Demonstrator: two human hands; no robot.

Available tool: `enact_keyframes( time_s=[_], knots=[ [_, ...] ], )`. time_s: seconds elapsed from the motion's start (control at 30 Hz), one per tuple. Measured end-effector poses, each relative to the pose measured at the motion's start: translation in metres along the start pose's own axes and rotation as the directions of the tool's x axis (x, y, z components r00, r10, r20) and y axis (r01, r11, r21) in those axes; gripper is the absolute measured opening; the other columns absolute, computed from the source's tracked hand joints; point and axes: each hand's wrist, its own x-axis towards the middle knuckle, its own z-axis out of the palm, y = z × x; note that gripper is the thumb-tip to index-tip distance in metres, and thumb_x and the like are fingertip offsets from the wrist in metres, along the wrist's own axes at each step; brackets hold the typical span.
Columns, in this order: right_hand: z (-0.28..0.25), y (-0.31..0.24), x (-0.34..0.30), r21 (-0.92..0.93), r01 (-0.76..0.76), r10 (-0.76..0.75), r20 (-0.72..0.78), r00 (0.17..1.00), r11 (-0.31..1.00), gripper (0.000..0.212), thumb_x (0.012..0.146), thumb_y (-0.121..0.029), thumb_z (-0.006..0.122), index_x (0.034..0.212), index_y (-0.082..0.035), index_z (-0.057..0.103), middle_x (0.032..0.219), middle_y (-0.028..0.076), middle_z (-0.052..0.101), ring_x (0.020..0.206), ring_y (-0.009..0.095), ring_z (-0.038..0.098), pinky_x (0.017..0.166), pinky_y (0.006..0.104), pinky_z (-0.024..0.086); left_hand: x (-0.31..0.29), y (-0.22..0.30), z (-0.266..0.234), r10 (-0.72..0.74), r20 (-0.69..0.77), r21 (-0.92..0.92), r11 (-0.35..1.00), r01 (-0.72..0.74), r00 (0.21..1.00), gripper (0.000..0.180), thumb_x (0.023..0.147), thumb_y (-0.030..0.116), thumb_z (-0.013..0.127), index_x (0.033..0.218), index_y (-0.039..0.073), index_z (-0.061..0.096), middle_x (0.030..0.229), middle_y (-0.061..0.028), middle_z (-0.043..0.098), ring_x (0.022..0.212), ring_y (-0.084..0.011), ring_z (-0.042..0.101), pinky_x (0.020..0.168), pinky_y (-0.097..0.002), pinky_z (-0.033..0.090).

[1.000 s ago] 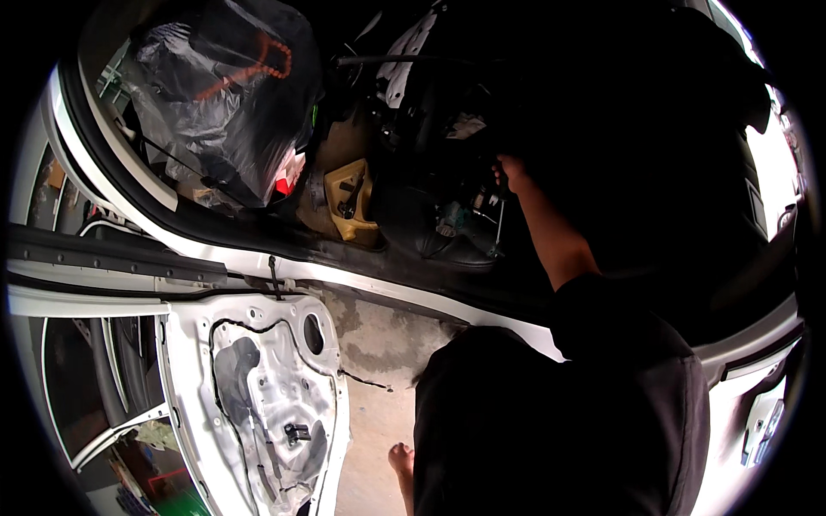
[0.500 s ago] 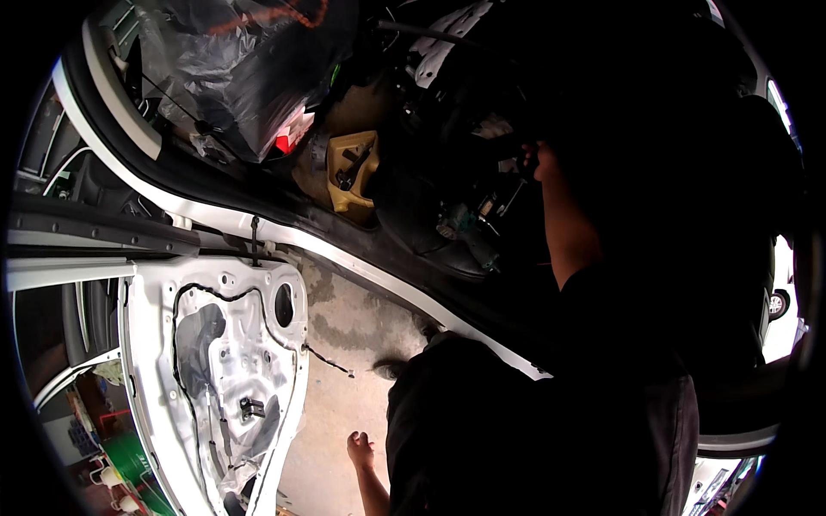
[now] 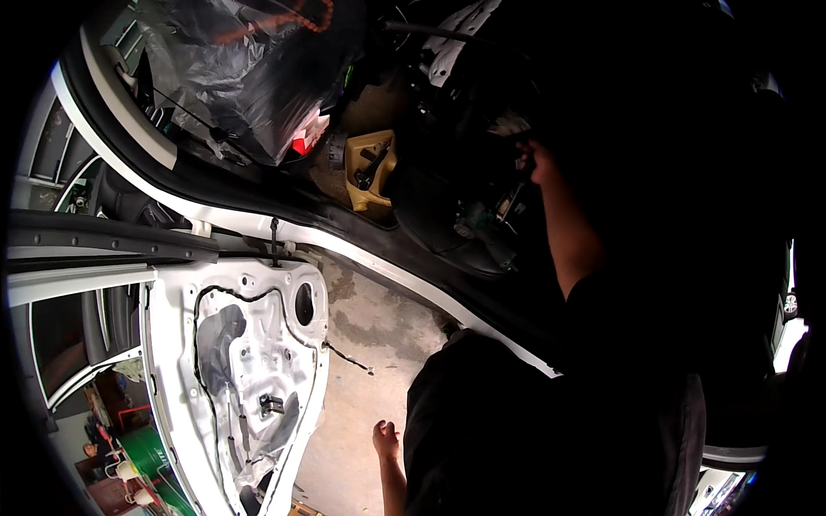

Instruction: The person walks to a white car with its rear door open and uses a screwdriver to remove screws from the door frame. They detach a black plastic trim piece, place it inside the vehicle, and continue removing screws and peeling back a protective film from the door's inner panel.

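Observation:
My right arm reaches into the dark car interior. My right hand point(image 3: 535, 163) is closed there, its fingers bent around something too dark to make out. Just below and left of it lie small parts and wires point(image 3: 506, 205) in shadow. Farther left stands a yellow cut-open container point(image 3: 360, 199) with dark tools inside. My left hand point(image 3: 387, 440) hangs low beside my dark clothing, fingers loosely curled and apart, holding nothing. It is over the concrete floor point(image 3: 353, 404), to the right of the bare white car door point(image 3: 258, 331).
The door stands open with its wiring and a hanging cable point(image 3: 351, 359) exposed. A white door sill point(image 3: 344, 249) runs diagonally across. A large plastic bag point(image 3: 249, 86) fills the upper left. A green drum point(image 3: 146, 451) stands beyond the door. Deep shadow hides much of the right side.
The view has shifted slightly, so the door, yellow container and bag sit farther right. My right hand stays at nearly the same place in the picture. My left hand still hangs low.

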Motion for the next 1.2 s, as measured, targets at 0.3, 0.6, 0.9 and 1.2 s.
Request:
enact_keyframes(
  time_s=[0.3, 0.6, 0.9, 1.2],
  knots=[
    [0.003, 0.070, -0.017, -0.229, -0.091, 0.061, -0.134, 0.989, 0.969, 0.036, 0.094, -0.020, 0.046, 0.125, -0.003, 0.044, 0.069, 0.011, 0.056, 0.052, 0.021, 0.049, 0.048, 0.0374, 0.043, 0.000, 0.014, 0.004, 0.062, 0.040, -0.059, 0.996, -0.060, 0.997, 0.042, 0.084, 0.021, 0.056, 0.117, -0.005, 0.051, 0.085, -0.0146, 0.063, 0.064, -0.0195, 0.061, 0.057, -0.0297, 0.049],
    [-0.051, -0.003, 0.057, -0.300, 0.064, -0.109, -0.135, 0.985, 0.952, 0.027, 0.090, -0.025, 0.053, 0.104, -0.002, 0.055, 0.069, 0.011, 0.057, 0.054, 0.025, 0.051, 0.052, 0.0394, 0.045, -0.046, -0.089, -0.002, -0.110, 0.029, 0.051, 0.993, 0.109, 0.993, 0.025, 0.085, 0.017, 0.060, 0.101, -0.003, 0.057, 0.082, -0.0111, 0.061, 0.066, -0.0185, 0.061, 0.051, -0.0304, 0.052],
    [-0.079, -0.066, 0.165, -0.406, 0.167, -0.190, -0.015, 0.982, 0.898, 0.027, 0.085, -0.032, 0.060, 0.098, -0.009, 0.062, 0.074, 0.007, 0.059, 0.061, 0.024, 0.055, 0.053, 0.0388, 0.046, -0.086, -0.051, 0.021, -0.272, 0.040, 0.008, 0.962, 0.272, 0.961, 0.034, 0.088, 0.020, 0.058, 0.112, -0.004, 0.053, 0.089, -0.0118, 0.062, 0.074, -0.0187, 0.062, 0.059, -0.0294, 0.053],
    [-0.028, -0.066, 0.189, -0.312, 0.267, -0.260, 0.066, 0.963, 0.912, 0.026, 0.088, -0.026, 0.054, 0.103, -0.006, 0.061, 0.089, 0.008, 0.061, 0.076, 0.022, 0.058, 0.066, 0.0364, 0.049, -0.105, -0.014, 0.019, -0.336, -0.045, 0.029, 0.941, 0.337, 0.941, 0.036, 0.086, 0.021, 0.058, 0.113, -0.003, 0.053, 0.086, -0.0102, 0.062, 0.065, -0.0188, 0.063, 0.053, -0.0286, 0.052]
  ],
)
